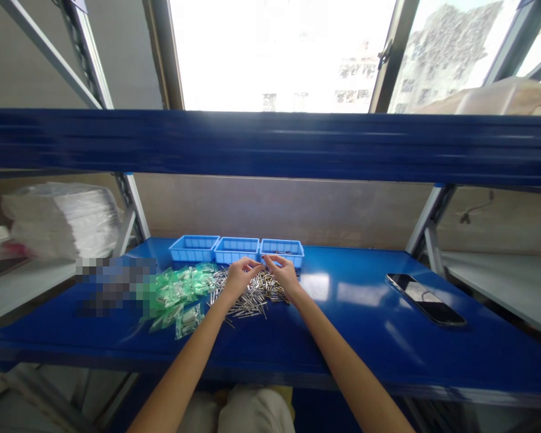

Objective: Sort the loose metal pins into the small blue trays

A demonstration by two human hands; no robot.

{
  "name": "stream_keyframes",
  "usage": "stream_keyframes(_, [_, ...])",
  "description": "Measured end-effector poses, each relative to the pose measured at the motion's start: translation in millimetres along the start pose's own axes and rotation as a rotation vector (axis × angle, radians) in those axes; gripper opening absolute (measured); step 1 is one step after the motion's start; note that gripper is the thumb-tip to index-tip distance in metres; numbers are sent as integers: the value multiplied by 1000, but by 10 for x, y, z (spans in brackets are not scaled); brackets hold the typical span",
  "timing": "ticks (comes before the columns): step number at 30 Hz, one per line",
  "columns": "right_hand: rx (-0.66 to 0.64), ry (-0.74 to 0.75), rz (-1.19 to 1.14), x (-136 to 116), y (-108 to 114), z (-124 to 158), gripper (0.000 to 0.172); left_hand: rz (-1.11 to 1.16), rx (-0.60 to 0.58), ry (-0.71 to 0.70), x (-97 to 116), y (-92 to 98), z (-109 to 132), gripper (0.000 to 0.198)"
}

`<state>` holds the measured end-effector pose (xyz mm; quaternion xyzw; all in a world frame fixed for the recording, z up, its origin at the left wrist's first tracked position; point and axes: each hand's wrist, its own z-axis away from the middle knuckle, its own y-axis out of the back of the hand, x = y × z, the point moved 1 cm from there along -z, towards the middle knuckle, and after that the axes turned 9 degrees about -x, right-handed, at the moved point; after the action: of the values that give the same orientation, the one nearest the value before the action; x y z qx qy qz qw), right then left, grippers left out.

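Observation:
A heap of thin metal pins or rods lies on the blue shelf, some silvery, some brassy. Above its back part, my left hand and my right hand meet with fingertips close together. Both hands are closed in a pinch; whatever lies between the fingertips is too small to make out. Just behind them stand three blue plastic bins in a row: a left bin, a middle bin and a right bin. A few thin pieces show inside the right bin. Green-tinted clear bags lie left of the heap.
A phone lies on the shelf at the right. At the far left is a plastic-wrapped white stack. A blue beam crosses above my hands, with metal uprights at both sides. Part of the shelf's left side is blurred out.

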<state>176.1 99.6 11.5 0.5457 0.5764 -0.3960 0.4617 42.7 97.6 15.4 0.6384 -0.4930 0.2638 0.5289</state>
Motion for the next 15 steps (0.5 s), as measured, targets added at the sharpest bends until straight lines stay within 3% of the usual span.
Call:
stream_keyframes(5, [-38,24,49,45,24,-21,37,76,139,61,-36,56,-21,43])
stream_keyframes(9, [-109,65,79,66,18,-10,34,91,182,74,-44,70,-22,45])
stream_keyframes(15, [-4,5,28,52,81,-26,40,155,251,99,-24,79,-36,39])
